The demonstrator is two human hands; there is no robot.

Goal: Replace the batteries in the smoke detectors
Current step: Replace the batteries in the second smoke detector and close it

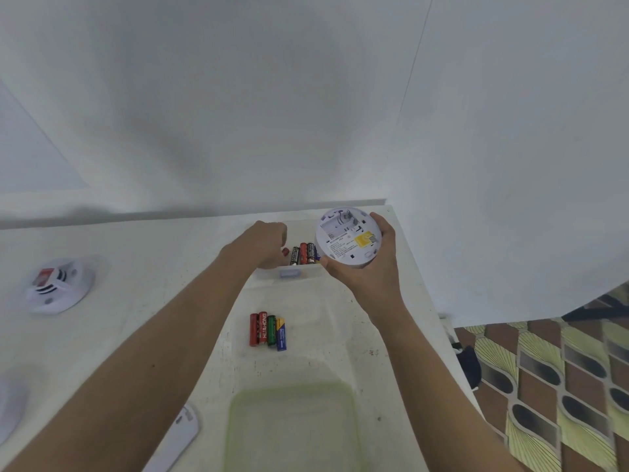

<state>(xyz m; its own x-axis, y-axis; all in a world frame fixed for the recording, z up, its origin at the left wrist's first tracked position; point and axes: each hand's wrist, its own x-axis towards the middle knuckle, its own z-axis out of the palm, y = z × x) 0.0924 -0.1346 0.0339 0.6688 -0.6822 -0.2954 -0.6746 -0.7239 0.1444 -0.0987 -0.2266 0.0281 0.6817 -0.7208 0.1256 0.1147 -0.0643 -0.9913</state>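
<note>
The clear box (289, 273) sits at the far side of the white surface (143, 247), close to the wall. The left hand (269, 243) reaches into the box's left part, fingers curled, pinching a red battery (285, 251) beside the row of batteries (305, 253) lying inside. Just right of the box, the right hand (372, 267) grips a round white smoke detector (347, 238) by its rim, back side up with its yellow label showing. Four loose batteries (268, 330) lie side by side on the near side of the box, a green lid (292, 427) nearer still. Far left of the box rests a second detector (59, 286)
</note>
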